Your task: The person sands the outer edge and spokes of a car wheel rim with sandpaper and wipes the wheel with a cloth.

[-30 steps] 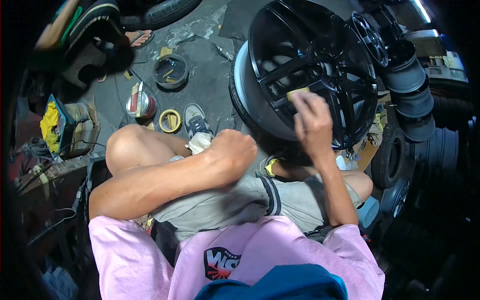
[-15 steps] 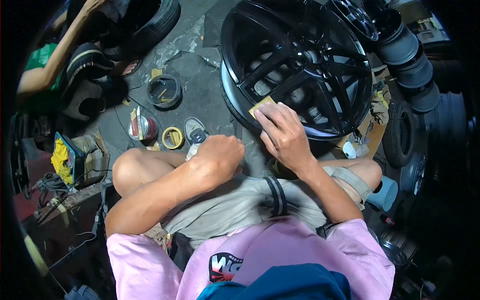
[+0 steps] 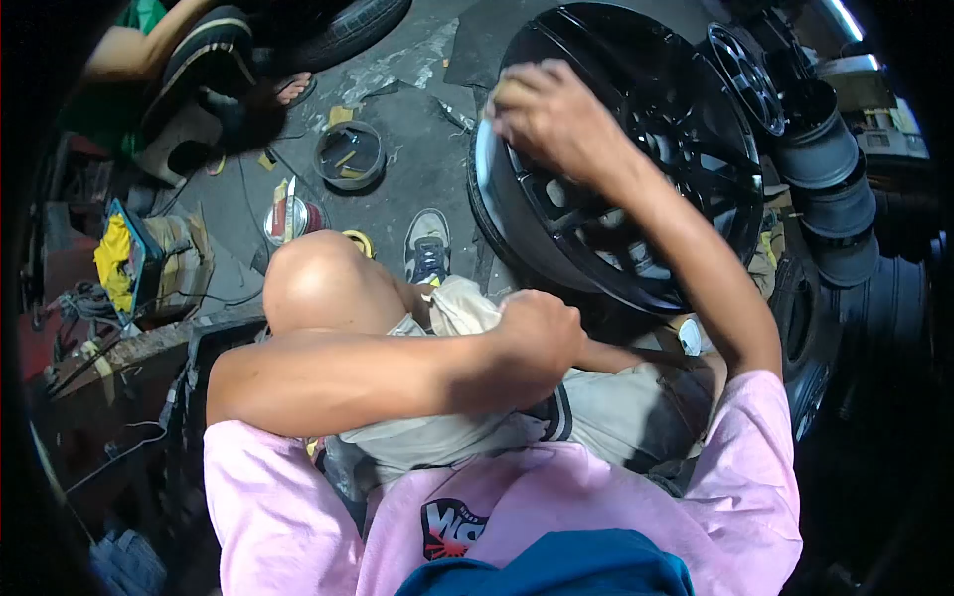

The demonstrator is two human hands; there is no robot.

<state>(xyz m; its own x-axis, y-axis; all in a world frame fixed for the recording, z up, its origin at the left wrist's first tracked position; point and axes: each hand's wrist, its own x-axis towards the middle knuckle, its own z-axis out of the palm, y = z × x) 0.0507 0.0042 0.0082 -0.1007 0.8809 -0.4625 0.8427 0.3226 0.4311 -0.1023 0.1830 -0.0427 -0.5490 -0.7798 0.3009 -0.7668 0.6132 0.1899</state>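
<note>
A large glossy black alloy wheel [image 3: 636, 149] lies tilted in front of me, its spokes facing up. My right hand [image 3: 556, 114] is at the upper left edge of its rim, slightly blurred, with the fingers closed on a piece of yellow sandpaper [image 3: 514, 93]. Only a little of the sandpaper shows past the fingers. My left hand [image 3: 542, 343] is a closed fist above my lap, near the lower edge of the wheel; anything inside it is hidden.
A round dark tub [image 3: 350, 182] and a can with a brush across it [image 3: 294, 217] stand on the floor at left. Yellow tape [image 3: 360, 243] is partly behind my knee. Stacked wheels [image 3: 817, 154] are at right. Another person's foot [image 3: 293, 89] shows upper left.
My right hand has moved up along the rim from the wheel's lower left with the sandpaper. My left fist has shifted right and a little down. The whole view has also shifted.
</note>
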